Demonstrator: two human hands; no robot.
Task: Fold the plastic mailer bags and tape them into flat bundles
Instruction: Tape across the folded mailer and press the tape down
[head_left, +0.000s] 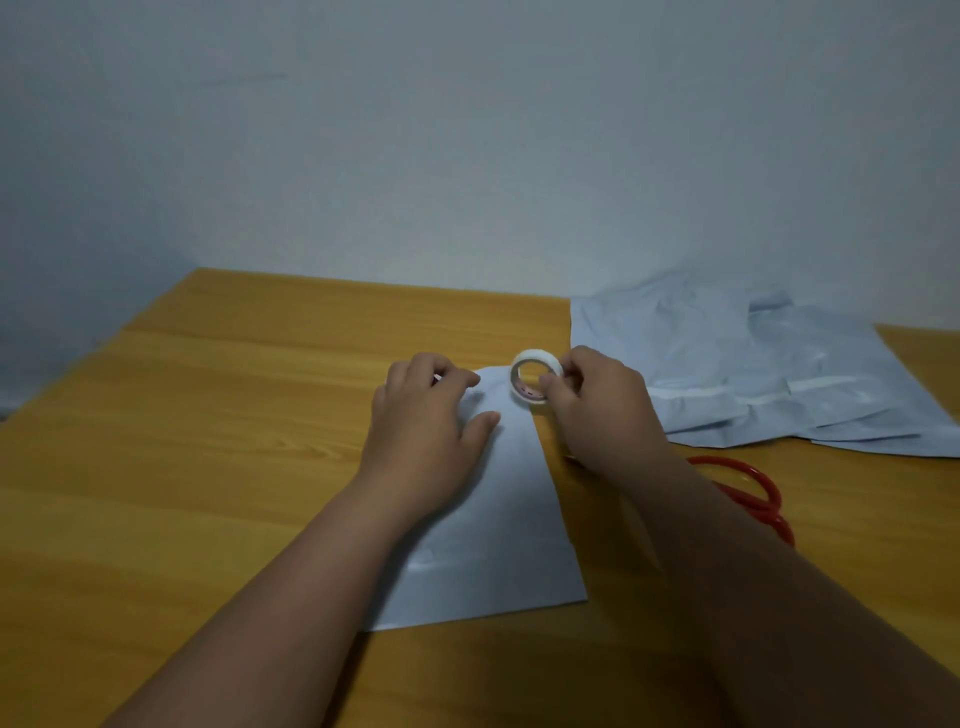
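Folded mailer bag (498, 519) lies flat on the wooden table (208, 441), near edge toward the camera. Thin film, so probably light, slick and springy: likely to unfold unless pinned. Left hand (423, 431) rests on its far left part, fingers loosely bent, holding it down. Right hand (597, 410) pinches a white tape roll (535, 376) at the bag's far edge; best grip is the roll's rim. Red-handled scissors (748, 493) sit right of the bag. Loose unfolded mailer bags (753, 374) are piled far right.
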